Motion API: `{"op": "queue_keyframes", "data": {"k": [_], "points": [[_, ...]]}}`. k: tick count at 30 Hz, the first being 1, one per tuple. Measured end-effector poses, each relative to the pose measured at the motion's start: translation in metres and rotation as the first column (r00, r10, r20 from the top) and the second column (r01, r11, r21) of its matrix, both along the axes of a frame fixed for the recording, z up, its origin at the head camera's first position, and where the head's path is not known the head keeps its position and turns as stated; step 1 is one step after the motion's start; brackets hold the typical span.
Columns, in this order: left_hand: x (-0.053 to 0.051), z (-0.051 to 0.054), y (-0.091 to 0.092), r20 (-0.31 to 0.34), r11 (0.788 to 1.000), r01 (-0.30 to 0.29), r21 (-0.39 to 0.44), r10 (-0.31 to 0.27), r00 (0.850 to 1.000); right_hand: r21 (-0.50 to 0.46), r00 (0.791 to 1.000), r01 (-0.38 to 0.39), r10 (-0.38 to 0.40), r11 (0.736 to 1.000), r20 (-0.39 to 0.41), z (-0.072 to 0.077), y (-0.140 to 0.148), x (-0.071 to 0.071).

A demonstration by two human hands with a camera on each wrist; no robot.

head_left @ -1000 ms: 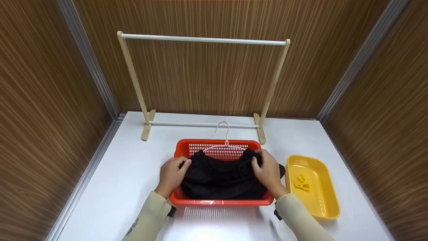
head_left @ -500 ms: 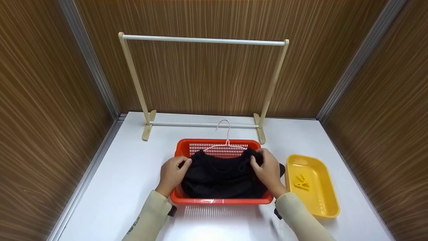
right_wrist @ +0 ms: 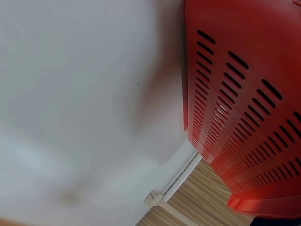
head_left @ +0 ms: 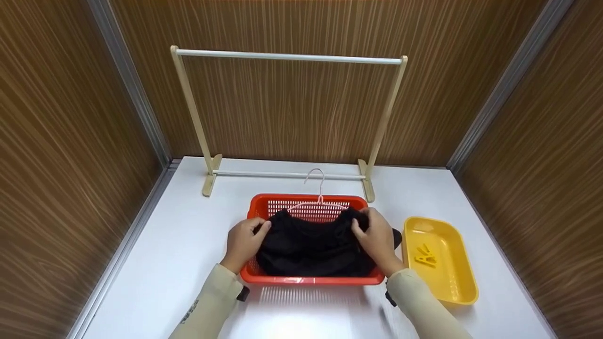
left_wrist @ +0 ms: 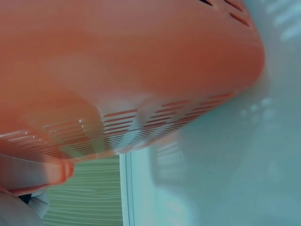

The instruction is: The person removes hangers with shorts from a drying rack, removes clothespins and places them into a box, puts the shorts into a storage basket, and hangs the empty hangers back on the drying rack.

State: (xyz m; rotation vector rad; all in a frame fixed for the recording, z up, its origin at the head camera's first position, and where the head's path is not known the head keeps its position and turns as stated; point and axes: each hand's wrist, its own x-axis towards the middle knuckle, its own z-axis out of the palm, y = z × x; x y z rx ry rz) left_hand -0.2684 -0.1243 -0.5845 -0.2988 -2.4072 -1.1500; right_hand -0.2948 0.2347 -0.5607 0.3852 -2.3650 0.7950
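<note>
Black cloth [head_left: 313, 249] lies over the red basket [head_left: 311, 281], its upper edge spread on a pink hanger [head_left: 321, 201] whose hook points up toward the rack. At the cloth's left edge, the left hand [head_left: 245, 242] pinches the fabric between thumb and fingers. On the other side the right hand [head_left: 378, 240] pinches it near the hanger's right shoulder. Most of the hanger's arms are hidden under the fabric. The left wrist view shows mainly the basket's outer side [left_wrist: 141, 61]; so does the right wrist view, with its slotted red wall [right_wrist: 244, 103].
Behind the basket stands a rack with a white top bar [head_left: 287, 56] and wooden feet on the white table [head_left: 155, 245]. Right of the basket is a yellow tray [head_left: 452, 263] holding yellow clothespins [head_left: 426, 256]. Wood-patterned walls enclose the table on the left, back and right.
Both hands keep their hold with hardly any movement. The folds along the cloth's neckline have shifted slightly, and the hanger's hook sits a little higher than a second ago.
</note>
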Motion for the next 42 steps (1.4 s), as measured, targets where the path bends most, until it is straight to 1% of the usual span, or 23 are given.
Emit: {"op": "queue_keyframes", "data": {"k": [2,4,7,9,11,13,15,17,19,21,25,28,30,32,35,37,39,42], "points": [[0.001,0.000,0.000,-0.002,1.000,-0.002,-0.002,0.002,1.000,0.052,1.000,-0.016,0.017,0.999,-0.025,-0.001,-0.001,-0.001],[0.002,0.000,0.000,-0.015,1.000,-0.007,-0.011,0.007,1.000,0.135,0.996,-0.039,0.050,0.990,-0.080,-0.002,-0.002,-0.002],[0.002,0.000,0.000,-0.019,1.000,-0.014,-0.023,0.014,1.000,0.264,0.980,-0.111,0.149,0.958,-0.129,-0.001,-0.003,-0.004],[0.001,0.002,0.001,-0.011,1.000,-0.013,-0.026,0.013,1.000,0.323,0.965,-0.172,0.224,0.931,-0.132,-0.001,-0.003,-0.004],[0.001,0.003,0.001,0.012,1.000,-0.007,-0.020,0.008,1.000,0.342,0.953,-0.230,0.282,0.911,-0.110,0.001,-0.004,-0.004],[0.000,0.003,0.001,0.018,1.000,-0.002,-0.018,0.002,1.000,0.354,0.946,-0.259,0.310,0.899,-0.094,0.002,-0.004,-0.004],[0.000,0.004,0.001,0.016,1.000,0.005,-0.011,-0.004,1.000,0.366,0.944,-0.266,0.317,0.892,-0.087,0.001,-0.004,-0.004],[0.000,0.004,0.000,-0.002,1.000,0.018,0.004,-0.018,1.000,0.385,0.943,-0.263,0.319,0.885,-0.090,0.001,-0.004,-0.004],[0.001,0.004,0.000,-0.019,0.999,0.033,0.025,-0.033,0.999,0.404,0.939,-0.255,0.325,0.879,-0.115,0.000,-0.006,-0.005],[0.002,0.003,-0.001,-0.029,0.997,0.049,0.052,-0.047,0.998,0.410,0.934,-0.238,0.324,0.880,-0.152,-0.001,-0.007,-0.004],[0.002,0.001,-0.003,-0.048,0.994,0.064,0.086,-0.060,0.997,0.383,0.930,-0.210,0.305,0.900,-0.207,-0.001,-0.011,-0.001],[0.002,0.001,-0.003,-0.062,0.994,0.073,0.084,-0.067,0.996,0.361,0.932,-0.190,0.284,0.913,-0.227,0.000,-0.012,0.000],[0.003,0.003,-0.004,-0.052,0.994,0.083,0.067,-0.080,0.995,0.350,0.930,-0.174,0.270,0.921,-0.248,-0.001,-0.012,0.000],[0.004,0.006,-0.005,-0.021,0.995,0.097,0.031,-0.096,0.995,0.341,0.926,-0.163,0.262,0.926,-0.270,-0.002,-0.013,0.000],[0.009,0.014,-0.008,0.047,0.989,0.131,-0.066,-0.128,0.991,0.336,0.919,-0.155,0.261,0.929,-0.296,-0.003,-0.013,-0.001],[0.011,0.020,-0.009,0.101,0.975,0.173,-0.136,-0.160,0.982,0.341,0.917,-0.154,0.262,0.927,-0.300,-0.002,-0.012,-0.001],[0.013,0.026,-0.010,0.140,0.955,0.217,-0.201,-0.191,0.971,0.345,0.914,-0.156,0.268,0.926,-0.306,-0.001,-0.012,-0.002],[0.016,0.033,-0.011,0.181,0.927,0.271,-0.259,-0.229,0.956,0.346,0.907,-0.163,0.278,0.924,-0.315,0.000,-0.011,-0.002]]}}
